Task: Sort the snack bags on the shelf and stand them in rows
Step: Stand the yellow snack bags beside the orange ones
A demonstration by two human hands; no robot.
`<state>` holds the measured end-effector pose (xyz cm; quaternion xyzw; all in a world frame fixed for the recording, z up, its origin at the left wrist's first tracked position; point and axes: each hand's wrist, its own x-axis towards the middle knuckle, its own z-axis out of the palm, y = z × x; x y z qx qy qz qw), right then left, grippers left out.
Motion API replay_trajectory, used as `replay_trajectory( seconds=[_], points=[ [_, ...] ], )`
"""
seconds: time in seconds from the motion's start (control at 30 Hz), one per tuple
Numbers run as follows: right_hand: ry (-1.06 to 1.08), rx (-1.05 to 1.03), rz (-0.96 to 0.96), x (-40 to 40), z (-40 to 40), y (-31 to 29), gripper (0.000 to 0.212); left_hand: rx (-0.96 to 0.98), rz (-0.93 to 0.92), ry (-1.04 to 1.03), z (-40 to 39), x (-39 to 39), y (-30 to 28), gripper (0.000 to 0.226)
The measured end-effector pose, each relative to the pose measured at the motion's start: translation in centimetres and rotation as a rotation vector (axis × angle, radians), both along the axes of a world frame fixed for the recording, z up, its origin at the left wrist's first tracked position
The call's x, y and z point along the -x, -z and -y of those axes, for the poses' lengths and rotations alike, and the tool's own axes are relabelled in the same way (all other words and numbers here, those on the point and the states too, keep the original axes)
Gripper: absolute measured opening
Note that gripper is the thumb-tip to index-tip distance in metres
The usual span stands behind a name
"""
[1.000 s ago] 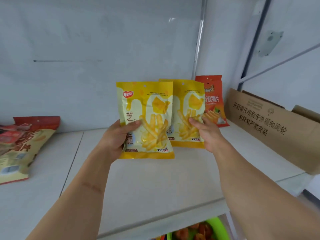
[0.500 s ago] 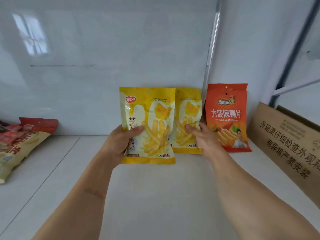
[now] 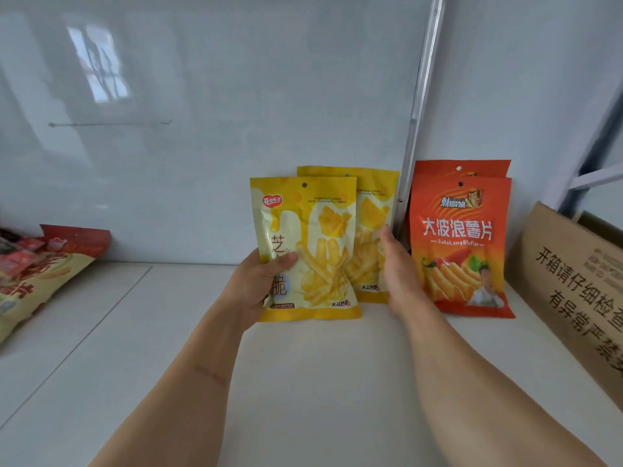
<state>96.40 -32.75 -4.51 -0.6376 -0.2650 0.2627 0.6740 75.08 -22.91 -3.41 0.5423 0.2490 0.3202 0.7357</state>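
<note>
My left hand (image 3: pixel 261 281) grips the lower left of a yellow fries snack bag (image 3: pixel 308 247) and holds it upright, its bottom edge low over the white shelf (image 3: pixel 320 382). A second, matching yellow bag (image 3: pixel 371 203) stands just behind it against the back wall. My right hand (image 3: pixel 396 267) lies flat with straight fingers against that rear bag's lower right side, not closed around it. Two orange potato-chip bags (image 3: pixel 462 241) stand one behind the other right of the yellow pair.
A pile of red and cream snack bags (image 3: pixel 43 264) lies flat at the shelf's left end. A brown cardboard box (image 3: pixel 573 284) with printed text fills the right side. A metal upright (image 3: pixel 418 106) runs up the back wall between the yellow and orange bags.
Both yellow bags have moved back toward the wall. The rear one now stands next to the orange bags, and my right hand has flattened against it instead of pinching it.
</note>
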Motion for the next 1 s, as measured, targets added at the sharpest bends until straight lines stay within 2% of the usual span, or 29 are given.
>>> replay_trajectory(
  seconds=[0.07,0.2,0.3,0.43,0.57,0.73,0.83,0.9,1.0],
  points=[
    [0.004,0.011,0.006,0.2,0.1,-0.3,0.075,-0.008,-0.003,-0.016,-0.1,-0.7,0.0,0.037],
    [0.006,0.036,0.138,0.5,0.2,-0.5,0.082,-0.054,-0.007,-0.058,-0.1,-2.6,-0.2,0.034],
    [0.004,0.082,0.193,0.7,0.2,-0.9,0.098,-0.074,-0.008,-0.07,0.0,-4.4,0.0,0.033],
    [0.023,0.096,0.24,0.3,-0.4,-0.8,0.081,-0.086,0.018,-0.078,0.1,-6.6,0.6,0.035],
    [0.06,0.129,0.268,0.9,-0.5,0.0,0.081,-0.142,0.012,-0.172,0.5,-7.9,1.1,0.03],
    [0.165,0.091,0.275,1.7,-0.8,0.6,0.078,-0.143,-0.019,-0.281,0.6,-8.1,1.2,0.041],
    [0.225,0.098,0.305,2.2,-0.8,0.7,0.086,-0.159,-0.048,-0.304,1.1,-7.8,0.6,0.04],
    [0.278,0.128,0.372,2.6,-0.6,1.1,0.098,-0.172,-0.074,-0.303,1.2,-7.5,0.4,0.042],
    [0.302,0.127,0.415,3.3,0.0,1.6,0.112,-0.163,-0.071,-0.293,1.2,-6.3,0.2,0.058]
  ],
)
